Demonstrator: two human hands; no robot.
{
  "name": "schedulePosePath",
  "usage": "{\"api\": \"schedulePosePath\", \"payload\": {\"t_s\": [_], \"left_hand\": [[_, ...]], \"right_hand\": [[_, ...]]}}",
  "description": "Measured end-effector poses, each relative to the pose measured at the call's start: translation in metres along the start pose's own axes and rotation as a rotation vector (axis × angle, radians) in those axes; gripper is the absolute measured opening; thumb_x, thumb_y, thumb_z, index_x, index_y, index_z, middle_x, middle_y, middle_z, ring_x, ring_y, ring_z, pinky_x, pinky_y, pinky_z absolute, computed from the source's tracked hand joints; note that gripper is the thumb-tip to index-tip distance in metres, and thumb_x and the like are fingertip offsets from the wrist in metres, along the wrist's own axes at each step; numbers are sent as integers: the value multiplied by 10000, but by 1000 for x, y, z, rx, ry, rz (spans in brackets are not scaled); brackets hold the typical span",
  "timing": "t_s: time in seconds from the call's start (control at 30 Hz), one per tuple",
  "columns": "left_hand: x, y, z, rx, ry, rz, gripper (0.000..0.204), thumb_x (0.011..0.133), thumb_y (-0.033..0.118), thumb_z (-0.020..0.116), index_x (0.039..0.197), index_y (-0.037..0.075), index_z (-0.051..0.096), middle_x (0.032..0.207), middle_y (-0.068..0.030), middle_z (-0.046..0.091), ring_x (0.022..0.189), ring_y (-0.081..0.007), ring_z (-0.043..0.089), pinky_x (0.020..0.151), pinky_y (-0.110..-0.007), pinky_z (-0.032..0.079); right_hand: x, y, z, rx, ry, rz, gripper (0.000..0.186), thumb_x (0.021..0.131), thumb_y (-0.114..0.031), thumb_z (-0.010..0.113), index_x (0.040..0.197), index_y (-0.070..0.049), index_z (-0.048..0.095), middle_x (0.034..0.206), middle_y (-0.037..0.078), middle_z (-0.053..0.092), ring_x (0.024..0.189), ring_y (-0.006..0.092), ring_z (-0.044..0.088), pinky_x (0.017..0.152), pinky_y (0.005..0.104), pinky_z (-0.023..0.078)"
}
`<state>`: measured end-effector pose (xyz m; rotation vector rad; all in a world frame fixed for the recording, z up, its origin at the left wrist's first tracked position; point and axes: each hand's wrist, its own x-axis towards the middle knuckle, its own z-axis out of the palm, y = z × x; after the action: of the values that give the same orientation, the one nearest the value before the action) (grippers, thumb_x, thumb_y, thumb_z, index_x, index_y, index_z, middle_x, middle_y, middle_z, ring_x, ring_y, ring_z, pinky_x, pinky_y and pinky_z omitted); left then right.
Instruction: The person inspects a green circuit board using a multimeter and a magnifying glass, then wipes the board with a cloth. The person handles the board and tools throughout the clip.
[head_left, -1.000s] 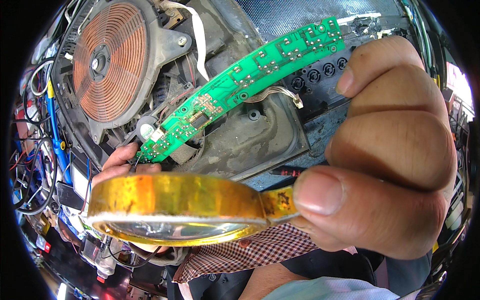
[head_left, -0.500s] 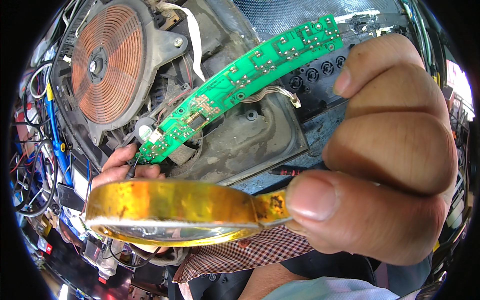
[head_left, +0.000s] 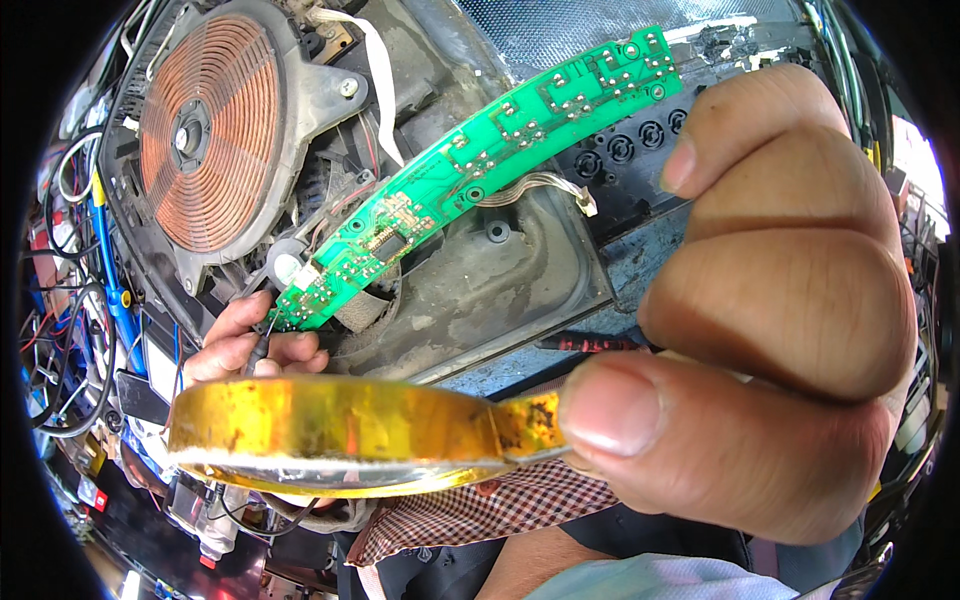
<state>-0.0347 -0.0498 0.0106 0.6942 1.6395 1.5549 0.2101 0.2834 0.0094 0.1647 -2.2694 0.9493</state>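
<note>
Currently, the right hand (head_left: 770, 330) pinches the handle (head_left: 530, 422) of a round magnifier (head_left: 330, 420) with a glossy, stained amber rim. Beyond it, the left hand (head_left: 232, 345) grasps a slim dark probe (head_left: 258, 350) at the lower-left end of a long, gently curved green circuit board (head_left: 470, 165). Dotted with shiny solder, the board extends diagonally over a dusty, dark housing (head_left: 440, 320), beside a ridged, circular copper coil (head_left: 220, 100).

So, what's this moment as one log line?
left hand: holding probe at green circuit board | right hand: gripping magnifying glass | copper coil: upper left
</note>
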Motion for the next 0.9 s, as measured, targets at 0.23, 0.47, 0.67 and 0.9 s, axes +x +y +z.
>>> {"api": "schedulePosePath", "payload": {"t_s": [0.23, 0.47, 0.67, 0.9], "left_hand": [[24, 47, -28, -470, 268, -894, 400, 1093, 93, 646, 1483, 87, 561, 1582, -257, 537, 1248, -395, 730, 1030, -532, 656], [-9, 12, 0, -85, 124, -189, 389, 1089, 100, 649, 1460, 34, 553, 1617, -260, 485, 1244, -382, 727, 1066, -536, 640], [22, 45, -33, -432, 213, -798, 436, 1097, 197, 649, 1521, 128, 571, 1526, -261, 598, 1262, -375, 715, 1095, -583, 606], [20, 45, -36, -461, 122, -831, 500, 1084, 232, 632, 1580, 260, 580, 1330, -250, 740, 1295, -389, 700, 1103, -627, 579]], "right_hand": [[0, 0, 0, 9, -4, -4, 278, 843, -141, 831, 1078, -16, 752, 869, 70, 645, 720, 223, 568, 722, 431, 530], [1, -1, -1, 10, 1, 1, 276, 841, -140, 830, 1075, -16, 753, 872, 68, 645, 724, 223, 571, 724, 429, 531], [0, 0, 1, 7, 1, -2, 274, 840, -140, 828, 1073, -17, 753, 874, 67, 646, 728, 223, 573, 726, 428, 532], [1, 1, -1, 9, 6, 3, 271, 839, -139, 826, 1070, -17, 754, 877, 66, 647, 732, 224, 576, 728, 426, 533]]}}
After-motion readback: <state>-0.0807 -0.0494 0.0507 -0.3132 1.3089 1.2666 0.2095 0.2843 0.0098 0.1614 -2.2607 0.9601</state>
